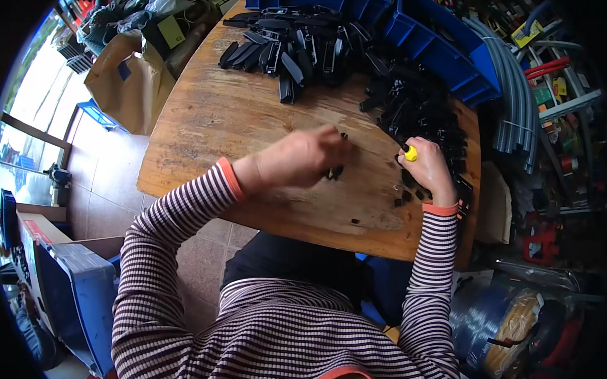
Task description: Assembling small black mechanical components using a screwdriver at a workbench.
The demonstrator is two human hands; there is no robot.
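Note:
My left hand [303, 157] is over the middle of the wooden table [205, 119], its fingers curled and smeared by motion. A small black part [335, 172] shows at its fingertips; most of it is hidden by the hand. My right hand [430, 168] is closed around a screwdriver [411, 153] with a yellow and black handle. Its far end points up and left, toward a heap of small black plastic parts [423, 107]. Longer black plastic pieces [295, 45] are piled at the table's far side.
Blue plastic bins [448, 54] stand along the far edge. Small black bits [403, 196] lie near my right wrist. A brown paper bag [130, 83] is left of the table, grey tubes [517, 107] right. A blue crate [86, 295] sits at lower left.

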